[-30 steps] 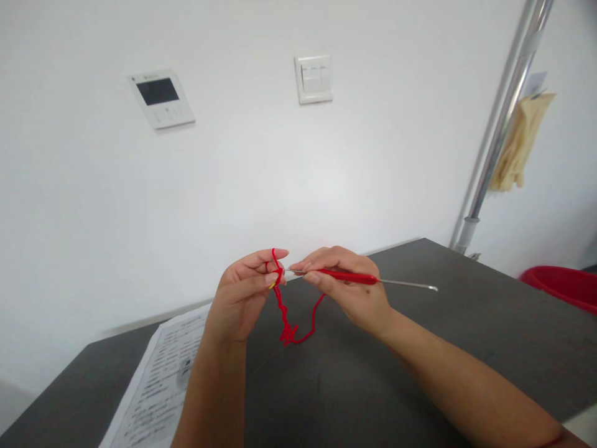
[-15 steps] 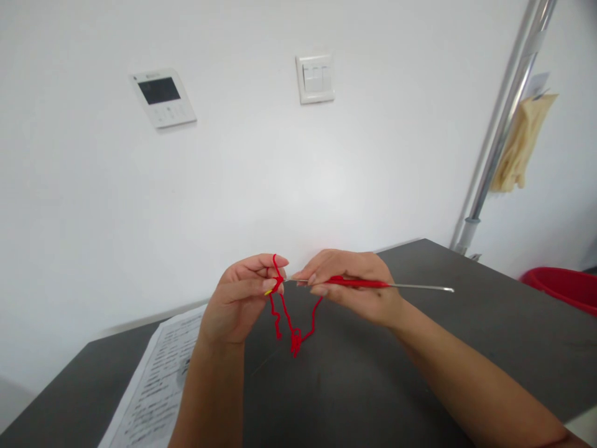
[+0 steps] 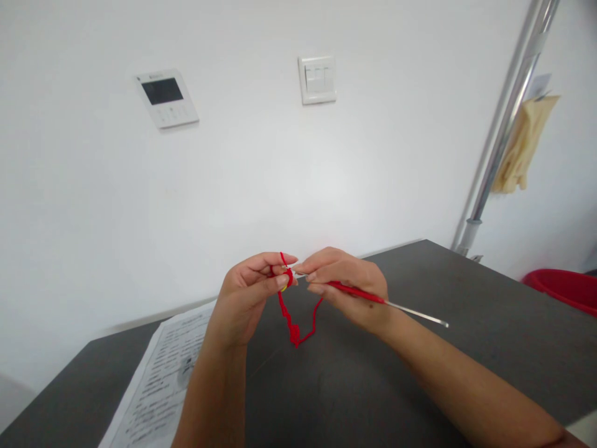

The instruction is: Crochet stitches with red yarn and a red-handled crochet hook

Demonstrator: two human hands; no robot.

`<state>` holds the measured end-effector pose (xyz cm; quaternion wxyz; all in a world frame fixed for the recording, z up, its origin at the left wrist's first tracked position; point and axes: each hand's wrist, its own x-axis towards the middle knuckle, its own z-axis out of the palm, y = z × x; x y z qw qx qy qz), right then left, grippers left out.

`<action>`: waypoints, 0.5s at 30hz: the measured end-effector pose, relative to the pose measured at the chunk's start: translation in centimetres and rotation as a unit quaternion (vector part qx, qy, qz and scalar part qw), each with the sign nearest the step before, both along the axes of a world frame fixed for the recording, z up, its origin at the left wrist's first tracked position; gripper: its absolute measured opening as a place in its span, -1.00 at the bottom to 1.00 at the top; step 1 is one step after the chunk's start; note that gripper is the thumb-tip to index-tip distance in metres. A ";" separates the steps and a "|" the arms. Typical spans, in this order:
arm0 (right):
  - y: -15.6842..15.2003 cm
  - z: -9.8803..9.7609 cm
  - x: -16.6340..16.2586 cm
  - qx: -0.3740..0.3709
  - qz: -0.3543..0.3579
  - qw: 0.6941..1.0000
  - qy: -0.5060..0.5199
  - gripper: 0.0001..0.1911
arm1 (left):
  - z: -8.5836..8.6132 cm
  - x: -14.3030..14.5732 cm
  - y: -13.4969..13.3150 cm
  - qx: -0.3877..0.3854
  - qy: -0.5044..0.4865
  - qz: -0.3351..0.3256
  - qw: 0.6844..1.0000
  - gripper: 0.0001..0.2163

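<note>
Between thumb and fingers, my left hand (image 3: pixel 249 289) pinches a small piece of red crochet work (image 3: pixel 290 277), with a strand looped over the index finger. A bit of yellow shows at the thumb tip. My right hand (image 3: pixel 352 280) is closed pen-like on a crochet hook (image 3: pixel 359 291) with a red grip and metal ends. Its front tip meets the yarn by the left fingertips; exactly how it sits in the stitches is too small to tell. Red yarn (image 3: pixel 295 335) hangs below in a small tangle, one strand running up toward my right hand.
A printed sheet (image 3: pixel 158 373) lies on the dark table (image 3: pixel 349 386), partly under my left forearm. A red basin (image 3: pixel 562 287) stands off the right edge. Behind are a wall panel (image 3: pixel 170 106), a light switch (image 3: pixel 318 79), a metal pole (image 3: pixel 506 130) and hanging yellow gloves (image 3: pixel 527 143).
The hook has tilted, its rear end dropping lower. My left hand has shifted slightly right, closer to my right hand. The hanging strands have drawn closer together.
</note>
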<state>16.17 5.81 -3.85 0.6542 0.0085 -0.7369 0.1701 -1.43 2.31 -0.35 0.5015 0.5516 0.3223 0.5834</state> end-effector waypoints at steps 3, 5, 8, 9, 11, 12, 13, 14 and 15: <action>0.4 0.2 0.5 0.128 -0.085 0.987 -0.046 -0.94 | 0.1 0.2 -0.3 0.007 0.008 0.010 1.000 -0.81; 0.6 0.4 0.7 0.138 -0.106 0.983 -0.055 -0.95 | 0.2 0.3 -0.4 0.008 0.023 0.025 0.999 -0.81; 0.6 0.6 0.8 0.128 -0.114 0.984 -0.057 -0.96 | 0.2 0.4 -0.6 0.008 0.040 0.048 0.998 -0.83; 0.5 0.7 0.8 0.127 -0.117 0.983 -0.055 -0.96 | 0.2 0.4 -0.6 0.008 0.042 0.057 0.997 -0.83; 0.5 0.7 0.8 0.126 -0.125 0.983 -0.054 -0.96 | 0.2 0.5 -0.6 0.012 0.040 0.079 0.996 -0.85; 0.4 0.7 0.8 0.122 -0.129 0.983 -0.055 -0.95 | 0.2 0.5 -0.6 0.016 0.039 0.090 0.995 -0.85; 0.4 0.7 0.9 0.117 -0.132 0.983 -0.056 -0.95 | 0.2 0.6 -0.6 0.020 0.036 0.102 0.994 -0.86; 0.4 0.6 0.9 0.111 -0.133 0.983 -0.058 -0.95 | 0.2 0.7 -0.6 0.025 0.034 0.113 0.993 -0.86; 0.3 0.6 0.9 0.104 -0.132 0.984 -0.058 -0.95 | 0.2 0.7 -0.5 0.029 0.033 0.122 0.992 -0.86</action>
